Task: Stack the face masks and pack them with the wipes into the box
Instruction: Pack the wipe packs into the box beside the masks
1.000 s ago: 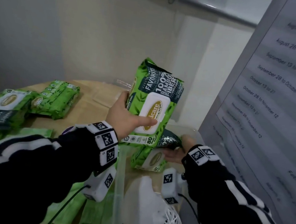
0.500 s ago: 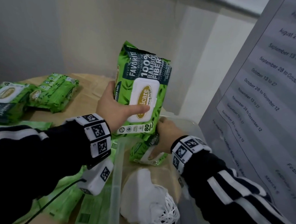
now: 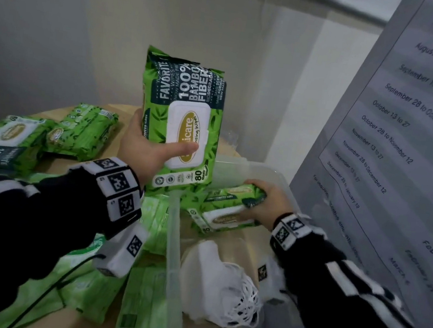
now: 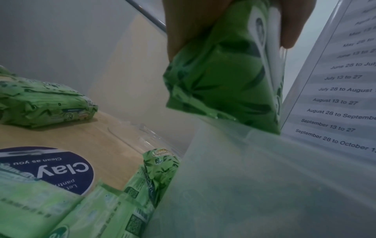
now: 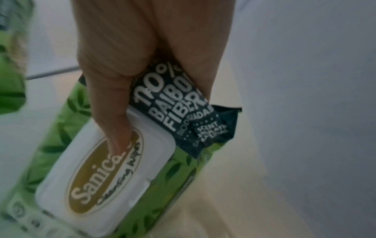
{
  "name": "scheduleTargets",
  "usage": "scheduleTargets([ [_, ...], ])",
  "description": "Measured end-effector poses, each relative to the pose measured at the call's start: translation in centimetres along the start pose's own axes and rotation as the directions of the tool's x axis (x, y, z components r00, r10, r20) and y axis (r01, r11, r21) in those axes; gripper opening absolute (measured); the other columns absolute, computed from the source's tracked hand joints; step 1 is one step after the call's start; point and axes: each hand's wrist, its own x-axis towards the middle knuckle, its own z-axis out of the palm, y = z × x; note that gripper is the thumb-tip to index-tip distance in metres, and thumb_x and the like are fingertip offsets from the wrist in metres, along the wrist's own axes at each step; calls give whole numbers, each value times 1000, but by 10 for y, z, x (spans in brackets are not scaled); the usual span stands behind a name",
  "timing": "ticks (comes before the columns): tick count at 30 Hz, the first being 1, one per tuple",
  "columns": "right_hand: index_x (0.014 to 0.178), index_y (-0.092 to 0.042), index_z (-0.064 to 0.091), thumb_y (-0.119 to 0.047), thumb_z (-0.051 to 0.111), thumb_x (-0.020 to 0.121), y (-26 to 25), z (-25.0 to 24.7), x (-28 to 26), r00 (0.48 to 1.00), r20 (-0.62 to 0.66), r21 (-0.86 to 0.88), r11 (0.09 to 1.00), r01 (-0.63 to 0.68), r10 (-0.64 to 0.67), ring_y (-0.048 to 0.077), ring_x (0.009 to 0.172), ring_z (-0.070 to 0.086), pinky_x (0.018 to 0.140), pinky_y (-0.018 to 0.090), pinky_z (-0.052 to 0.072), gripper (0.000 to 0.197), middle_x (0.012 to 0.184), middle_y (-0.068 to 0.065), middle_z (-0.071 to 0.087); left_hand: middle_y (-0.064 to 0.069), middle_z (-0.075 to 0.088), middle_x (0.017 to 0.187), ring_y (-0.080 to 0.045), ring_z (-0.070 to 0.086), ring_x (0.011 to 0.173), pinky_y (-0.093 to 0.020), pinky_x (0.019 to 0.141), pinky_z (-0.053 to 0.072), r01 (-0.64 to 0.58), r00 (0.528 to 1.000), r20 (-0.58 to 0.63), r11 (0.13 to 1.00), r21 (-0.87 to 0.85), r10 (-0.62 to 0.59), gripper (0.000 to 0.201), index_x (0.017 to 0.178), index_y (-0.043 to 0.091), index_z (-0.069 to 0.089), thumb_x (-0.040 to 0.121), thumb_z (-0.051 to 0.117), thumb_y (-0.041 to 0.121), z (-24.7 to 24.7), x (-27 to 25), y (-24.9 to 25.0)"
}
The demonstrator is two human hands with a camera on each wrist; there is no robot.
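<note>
While the left hand (image 3: 145, 150) holds one upright wipes pack (image 3: 185, 120) at the centre of the frame, thumb across its white lid and fingers curled behind, the pack's lower edge hangs just above the near-left rim of the clear box (image 3: 175, 244). At centre right the right hand (image 3: 265, 202) grips a second wipes pack (image 3: 227, 207) by its dark end, thumb on the lid, lying tilted inside the box against the far wall. Below it, at lower centre, the stacked face masks (image 3: 217, 282) rest on the box floor, with bare floor showing between them and the second pack. More packs (image 3: 80, 129) lie on the tabletop (image 3: 122, 111) at left, just beside the box's left wall. A printed schedule sheet (image 3: 410, 136) stands close along the right edge
</note>
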Motion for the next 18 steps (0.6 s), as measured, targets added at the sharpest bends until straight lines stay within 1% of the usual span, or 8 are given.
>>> scheduleTargets([
  [2,128,-12,52,0,83,61,19,18,4,998,-51,-61,998,-30,27,26,107,55,84,27,50,75,118,11,52,5,70,104,-17,69,93,-45,82,55,-2,1000,2,1000,6,2,94,116,21,55,32,91,39,0,0,0],
  [4,132,-15,45,-12,82,65,23,27,7,998,-63,-335,941,-33,13,30,120,46,100,33,41,77,132,13,38,6,70,105,-15,68,94,-44,83,55,-15,999,32,999,34,14,93,118,22,53,34,92,38,0,-2,3],
  [6,137,-15,37,-18,74,74,18,26,9,996,-42,-676,736,32,-82,29,129,34,105,35,33,72,142,12,28,6,69,107,-14,67,95,-43,85,55,-44,996,83,996,74,38,90,120,23,51,40,93,34,1,-3,4],
  [9,145,-14,22,-10,59,83,10,37,16,972,131,-824,524,216,-195,30,129,34,104,39,30,72,139,12,34,9,67,106,-3,66,92,-25,78,55,-77,992,110,992,95,67,82,122,23,49,51,91,23,1,-5,1],
  [11,142,-14,30,-12,59,85,10,45,23,980,188,-794,577,191,-65,31,127,39,102,41,36,64,136,12,40,13,66,104,4,63,87,-12,67,51,-90,990,115,991,97,78,80,122,23,49,53,89,20,2,-7,2],
  [13,140,-15,36,-11,61,85,15,47,31,972,232,-738,648,188,-17,32,125,43,101,42,41,61,136,13,43,11,67,105,1,64,89,-17,71,52,-92,989,121,990,106,79,82,123,23,49,52,90,21,3,-6,1],
  [16,133,-7,50,-1,69,74,26,61,30,952,217,-619,723,307,-218,41,115,52,93,50,45,62,128,20,54,10,68,106,-8,66,94,-36,84,54,-93,988,138,988,124,75,83,118,27,50,46,93,26,3,-4,-3],
  [18,119,-4,62,8,73,63,39,74,26,962,87,-510,818,267,-260,47,104,57,86,54,45,59,117,27,59,13,67,105,-6,65,95,-33,86,53,-110,983,161,981,163,83,79,115,30,49,49,92,26,3,-5,-2],
])
